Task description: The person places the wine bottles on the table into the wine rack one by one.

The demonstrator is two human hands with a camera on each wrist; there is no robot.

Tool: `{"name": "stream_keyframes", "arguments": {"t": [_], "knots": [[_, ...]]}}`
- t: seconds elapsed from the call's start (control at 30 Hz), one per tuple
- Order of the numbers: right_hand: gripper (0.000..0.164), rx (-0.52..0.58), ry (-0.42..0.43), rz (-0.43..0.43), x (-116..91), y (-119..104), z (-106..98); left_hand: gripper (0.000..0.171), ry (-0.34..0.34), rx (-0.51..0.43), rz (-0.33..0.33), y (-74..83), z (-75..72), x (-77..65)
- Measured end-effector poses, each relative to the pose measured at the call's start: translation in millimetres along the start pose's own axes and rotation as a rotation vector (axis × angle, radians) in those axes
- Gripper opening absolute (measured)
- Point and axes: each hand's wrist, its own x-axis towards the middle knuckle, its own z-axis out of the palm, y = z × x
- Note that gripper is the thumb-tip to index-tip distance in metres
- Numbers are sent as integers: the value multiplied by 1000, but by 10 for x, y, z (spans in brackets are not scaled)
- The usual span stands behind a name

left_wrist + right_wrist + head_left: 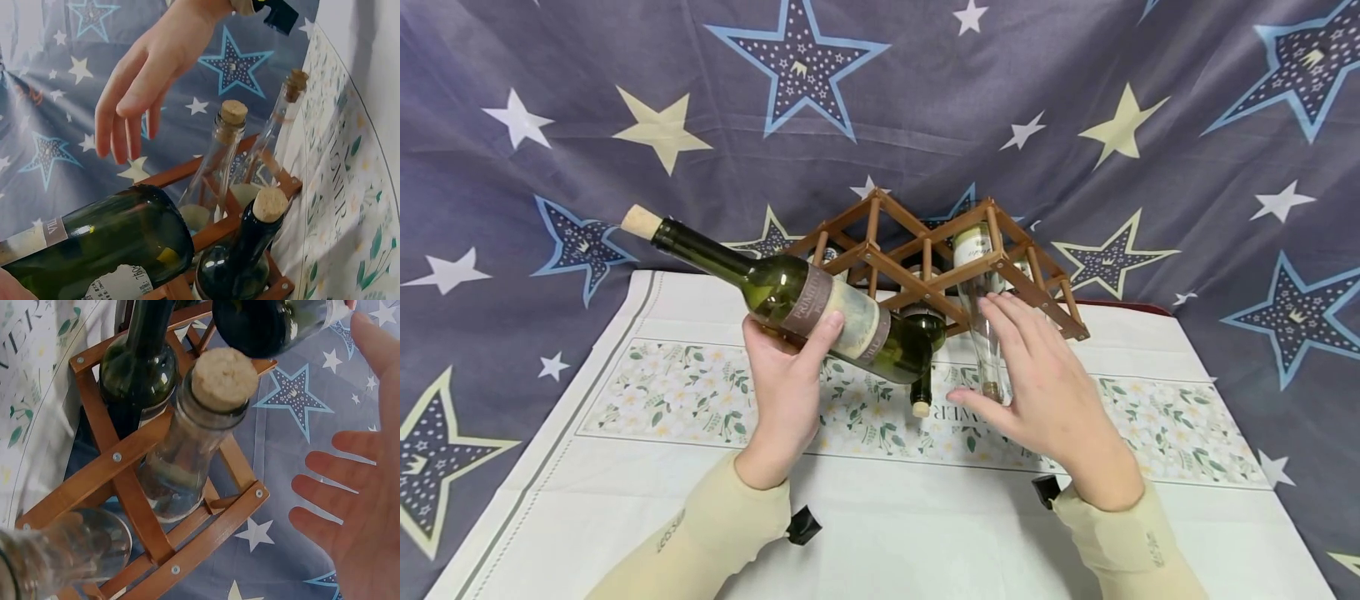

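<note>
My left hand (786, 392) grips a green wine bottle (850, 321) by its body, thumb across the label. The bottle is tilted, its cork (642, 222) up to the left and its base toward the rack's front. A wooden wine rack (891, 265) stands at the back, holding several corked bottles neck-forward. Among them are a dark green bottle (253, 234) and a clear bottle (178, 450). My right hand (1048, 375) holds nothing; its fingers are extended and spread, overlapping the rack's right front in the head view. In the right wrist view, these fingers (334, 487) stand beside the rack.
A white tablecloth (925, 517) with a floral band covers the table beneath the rack. Directly behind the rack hangs a dark grey-blue curtain (940, 100) printed with stars. Another clear bottle (87, 547) lies in the rack's end compartment.
</note>
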Motion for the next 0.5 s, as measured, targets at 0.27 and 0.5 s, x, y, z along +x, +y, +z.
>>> {"name": "stream_keyframes", "arguments": {"t": [0.27,0.5], "knots": [[100,26,-6,-34,58,-77,79,69,7,-62,-40,-18,85,-47],[102,36,-33,-13,97,-172,114,71,-44,-96,-62,-55,137,-126]]}}
